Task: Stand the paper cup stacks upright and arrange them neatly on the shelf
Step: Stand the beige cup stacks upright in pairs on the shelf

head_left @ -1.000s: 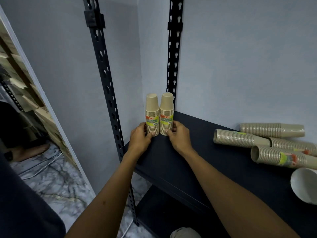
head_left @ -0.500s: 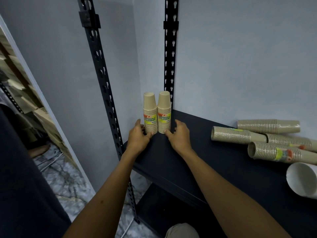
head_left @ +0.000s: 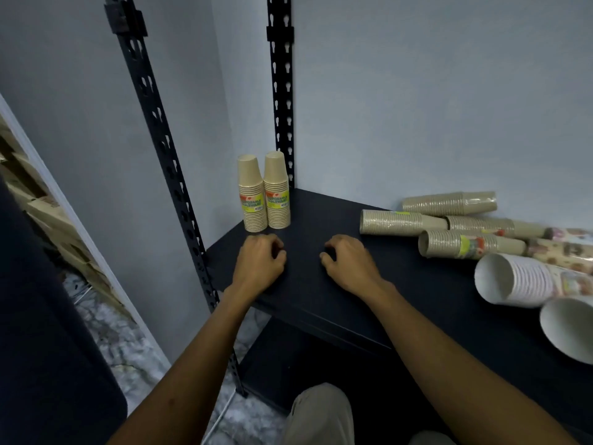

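Shelf (head_left: 321,284): dark board in a wall corner, black slotted uprights (head_left: 282,91) at the back-left.

Step, as I read it: two stacks done, hands between picks. Next move calls for a reach right to the lying pile, grab one stack mid-body, rotate it a quarter turn to vertical, set it beside the standing pair.

Lying stacks: white stack (head_left: 516,279) front right, mouth toward the camera-left, long axis horizontal. Three kraft stacks behind it, front kraft stack (head_left: 468,244), middle kraft stack (head_left: 401,222), rear kraft stack (head_left: 449,203), all on their sides, long axes roughly left-right, mouths left on the front two. Loosely piled, touching each other.

Standing pair: left upright stack (head_left: 252,194) and right upright stack (head_left: 276,191), back-left corner, touching, axes vertical, mouths down.

Left hand (head_left: 260,261) and right hand (head_left: 349,261): both resting on the shelf just in front of the pair, fingers loosely curled, holding nothing, clear of the cups.
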Tool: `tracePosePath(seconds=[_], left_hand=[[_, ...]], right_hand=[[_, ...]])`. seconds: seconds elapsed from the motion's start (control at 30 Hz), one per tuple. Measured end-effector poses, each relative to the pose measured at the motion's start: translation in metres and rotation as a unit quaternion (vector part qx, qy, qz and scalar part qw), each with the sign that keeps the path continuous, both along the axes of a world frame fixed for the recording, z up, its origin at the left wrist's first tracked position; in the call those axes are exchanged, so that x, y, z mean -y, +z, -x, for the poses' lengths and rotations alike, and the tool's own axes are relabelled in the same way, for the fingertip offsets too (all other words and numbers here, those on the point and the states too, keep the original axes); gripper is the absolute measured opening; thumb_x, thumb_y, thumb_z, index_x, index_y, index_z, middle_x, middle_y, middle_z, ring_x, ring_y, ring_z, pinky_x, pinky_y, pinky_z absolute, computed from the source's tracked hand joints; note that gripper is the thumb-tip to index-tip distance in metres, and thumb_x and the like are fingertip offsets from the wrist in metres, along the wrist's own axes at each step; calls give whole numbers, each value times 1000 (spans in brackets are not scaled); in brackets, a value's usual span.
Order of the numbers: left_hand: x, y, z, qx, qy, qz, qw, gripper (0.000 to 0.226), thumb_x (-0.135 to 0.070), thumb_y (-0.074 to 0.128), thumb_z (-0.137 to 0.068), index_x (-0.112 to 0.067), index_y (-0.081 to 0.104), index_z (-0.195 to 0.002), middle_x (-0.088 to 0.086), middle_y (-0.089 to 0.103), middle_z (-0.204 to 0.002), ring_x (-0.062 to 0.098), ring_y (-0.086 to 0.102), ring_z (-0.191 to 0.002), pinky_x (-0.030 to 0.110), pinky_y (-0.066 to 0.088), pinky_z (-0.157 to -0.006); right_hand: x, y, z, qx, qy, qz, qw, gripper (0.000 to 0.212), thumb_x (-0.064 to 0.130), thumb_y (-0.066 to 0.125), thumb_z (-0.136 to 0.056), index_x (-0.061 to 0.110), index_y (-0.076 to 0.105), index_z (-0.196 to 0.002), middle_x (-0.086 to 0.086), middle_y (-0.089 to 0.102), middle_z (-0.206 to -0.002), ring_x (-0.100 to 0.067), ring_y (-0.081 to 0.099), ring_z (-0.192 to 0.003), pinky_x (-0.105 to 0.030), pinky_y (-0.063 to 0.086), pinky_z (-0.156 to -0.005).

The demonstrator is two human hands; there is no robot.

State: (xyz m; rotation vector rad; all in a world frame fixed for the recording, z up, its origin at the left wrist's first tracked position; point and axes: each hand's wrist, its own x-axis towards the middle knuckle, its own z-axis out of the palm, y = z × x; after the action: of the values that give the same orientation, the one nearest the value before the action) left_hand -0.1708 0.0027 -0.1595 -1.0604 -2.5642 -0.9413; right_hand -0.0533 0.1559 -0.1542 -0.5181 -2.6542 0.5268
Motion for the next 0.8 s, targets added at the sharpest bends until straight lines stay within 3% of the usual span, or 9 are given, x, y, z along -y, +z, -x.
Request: tracePosePath(seconds=[0.13, 0.27, 0.37, 0.47, 0.53, 0.63, 0.7, 0.8], left_hand=[[-33, 3, -25, -22, -89, 66, 994, 25, -21, 58, -89, -9, 68, -108, 7, 69, -108, 24, 60, -103, 40, 51, -87], [-70, 6, -48, -8, -140, 89, 986, 37, -24, 58, -91, -10, 57, -124, 8, 61, -125, 25, 54, -115, 38, 45, -96], [-96, 7, -60, -35, -166, 63, 983, 48, -25, 61, -88, -8, 50, -132, 10, 54, -131, 27, 48, -123, 36, 39, -103], [-125, 9, -64, -133, -132, 65, 980, 51, -24, 60, -81, -7, 51, -129, 14, 54, -124, 34, 44, -122, 46, 38, -103], [-142, 17, -67, -158, -116, 74, 978, 57, -21, 60, -77, -7, 48, -131, 17, 50, -130, 37, 39, -127, 50, 35, -104], [-162, 25, -67, -171, -136, 142, 966, 70, -21, 61, -80, -10, 32, -143, 17, 33, -147, 36, 23, -140, 47, 25, -113], [-167, 25, -63, -172, -152, 182, 956, 70, -23, 58, -83, -13, 29, -145, 13, 38, -146, 32, 28, -138, 46, 19, -115], [-160, 23, -58, -199, -132, 177, 955, 58, -23, 57, -81, -16, 43, -137, 9, 57, -124, 29, 50, -117, 44, 20, -114]], right_hand=[[-14, 3, -48, 23, -13, -25, 999, 34, 30, 54, -94, 7, 64, -116, -9, 59, -125, -25, 55, -113, -39, 48, -92], [-26, 5, -91, 31, -52, -49, 997, 36, 30, 52, -95, 8, 60, -122, -11, 42, -146, -26, 41, -133, -42, 45, -100], [-33, 7, -113, -12, -99, -72, 992, 35, 23, 51, -94, 5, 58, -124, -14, 42, -144, -29, 44, -129, -46, 48, -95], [-40, 13, -122, -39, -157, -101, 982, 33, 8, 55, -86, -1, 57, -118, -24, 44, -137, -40, 47, -121, -48, 49, -91], [-47, 13, -122, -32, -183, -121, 975, 44, 1, 57, -79, -2, 52, -122, -32, 35, -144, -48, 38, -128, -53, 42, -101], [-54, 10, -120, 9, -208, -121, 971, 58, 1, 53, -79, 5, 41, -136, -29, 22, -152, -49, 19, -140, -60, 23, -112], [-57, 6, -120, 22, -206, -110, 972, 60, 4, 52, -80, 9, 39, -138, -24, 27, -150, -46, 19, -141, -60, 21, -112], [-59, 1, -122, -14, -199, -123, 972, 47, 8, 54, -79, 9, 52, -126, -19, 45, -135, -41, 38, -126, -57, 33, -105]])
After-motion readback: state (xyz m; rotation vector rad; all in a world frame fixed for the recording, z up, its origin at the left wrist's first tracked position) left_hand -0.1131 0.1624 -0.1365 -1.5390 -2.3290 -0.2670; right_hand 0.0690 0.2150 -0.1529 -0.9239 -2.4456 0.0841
